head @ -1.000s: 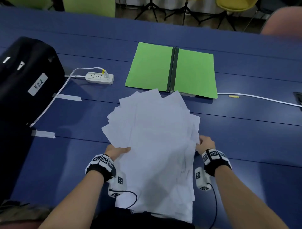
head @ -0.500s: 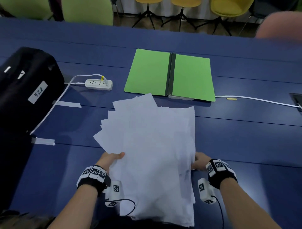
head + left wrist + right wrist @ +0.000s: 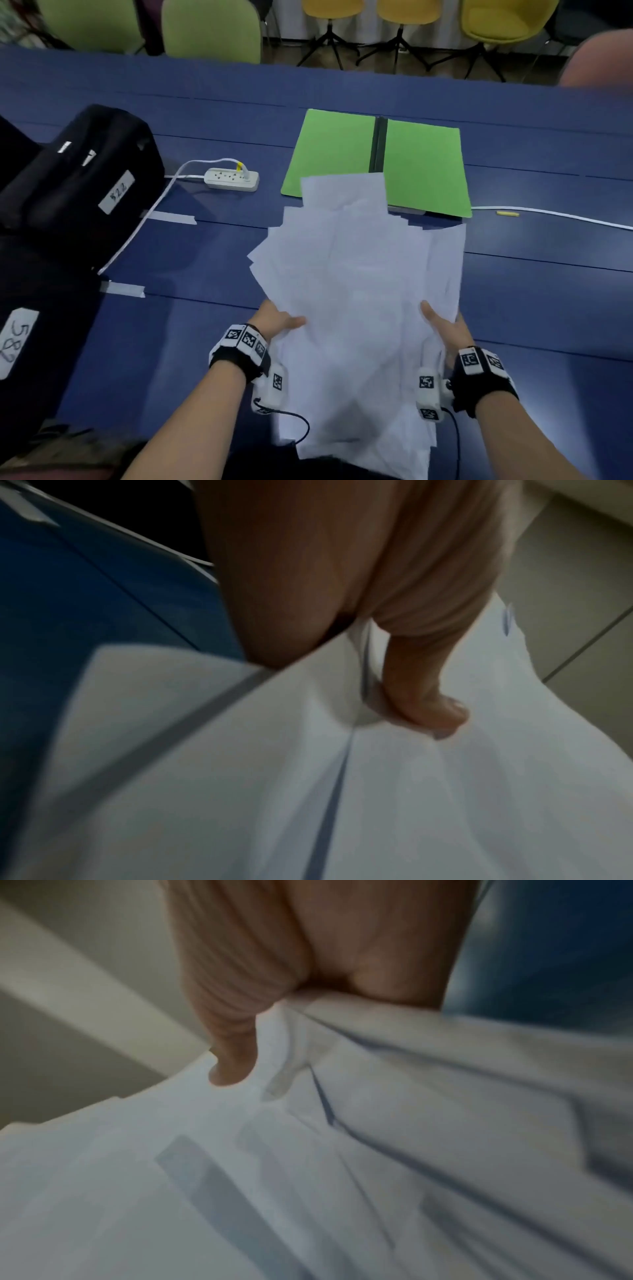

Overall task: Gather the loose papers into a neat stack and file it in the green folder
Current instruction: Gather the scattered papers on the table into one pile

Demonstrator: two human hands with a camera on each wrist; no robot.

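**Ana:** Between both hands, what was there?

**Ben:** A messy fan of white papers (image 3: 359,291). The left hand (image 3: 274,320) pinched its left edge, thumb (image 3: 424,696) on top and fingers hidden underneath. The right hand (image 3: 445,329) gripped the right edge the same way, thumb (image 3: 232,1056) pressed on the sheets.

**Ana:** How did that differ from half a second before?

**Ben:** The sheets sat closer together, and the right thumb lay further in over the paper. The far corners now overlapped the near edge of the green folder (image 3: 421,164).

**Ana:** What lay beyond the fingertips?

**Ben:** That folder, lying open and flat on the blue table (image 3: 548,291). Further left of the left fingers sat a white power strip (image 3: 231,179) and a black bag (image 3: 78,171). A white cable (image 3: 555,216) ran off right of the folder. Chairs (image 3: 212,31) stood past the table.
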